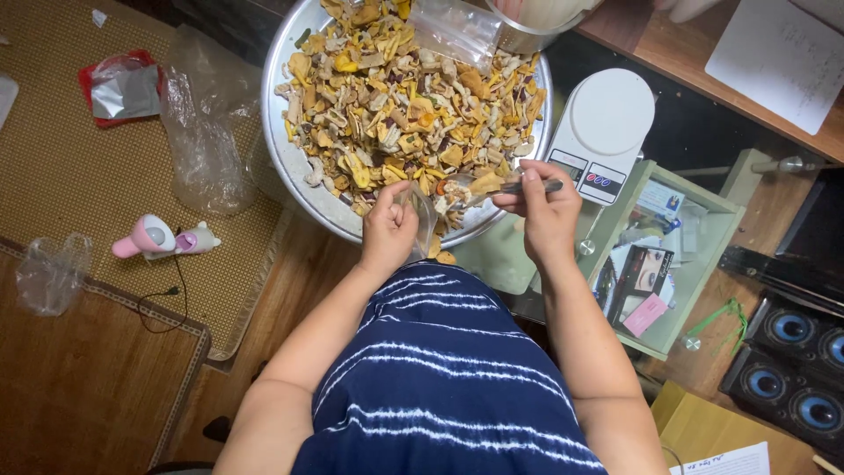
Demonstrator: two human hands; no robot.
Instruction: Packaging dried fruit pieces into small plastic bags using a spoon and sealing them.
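— Scooping from the tray point(294, 163) beyond both hands?
— Yes; brittle, light chips point(396, 97). My right hand point(545, 215) grips the spoon point(505, 189) handle; my left hand point(387, 230) pinches the limp, slippery bag point(424, 215) rim between them

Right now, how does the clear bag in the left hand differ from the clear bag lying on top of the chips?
The bag in the left hand is pinched open by the left hand at the tray's near edge; the bag on the chips lies flat and untouched at the far side. The held one looks smaller and crumpled. Both are clear plastic.
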